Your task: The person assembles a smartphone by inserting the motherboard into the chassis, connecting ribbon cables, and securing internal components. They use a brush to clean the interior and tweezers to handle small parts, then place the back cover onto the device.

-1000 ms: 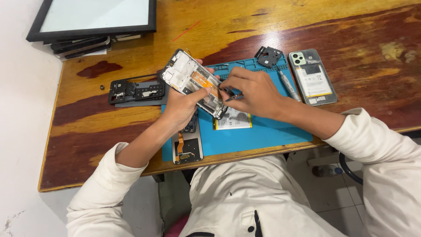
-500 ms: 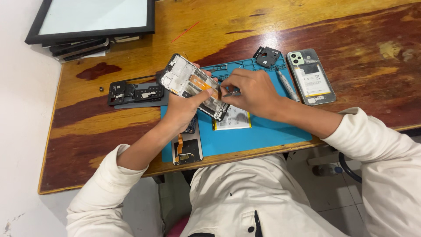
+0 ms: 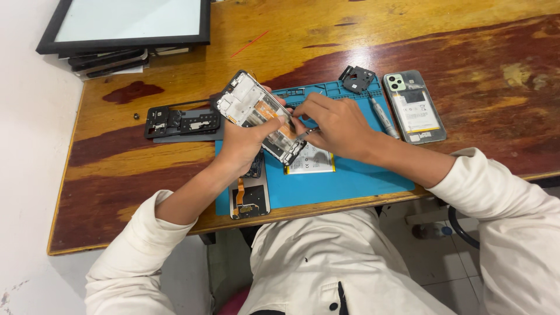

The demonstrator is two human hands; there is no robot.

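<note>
My left hand point(image 3: 244, 142) grips an opened phone frame point(image 3: 252, 108), white and silver inside with an orange strip, tilted above the blue work mat point(image 3: 350, 178). My right hand point(image 3: 333, 122) pinches thin tweezers whose tip touches the frame's lower end. A flat battery point(image 3: 310, 162) with a white label lies on the mat just under the frame. A second opened phone part point(image 3: 249, 195) with an orange flex cable lies at the mat's near left corner.
A black phone chassis point(image 3: 183, 122) lies left of the mat. A small black cover point(image 3: 357, 78), a grey screwdriver point(image 3: 384, 118) and a phone back with battery point(image 3: 414, 107) sit right. A framed white panel point(image 3: 128, 23) rests on stacked items at the wooden table's point(image 3: 140, 163) far left.
The phone frame and both hands have shifted slightly; the right hand's tweezers stay at the frame's lower end.
</note>
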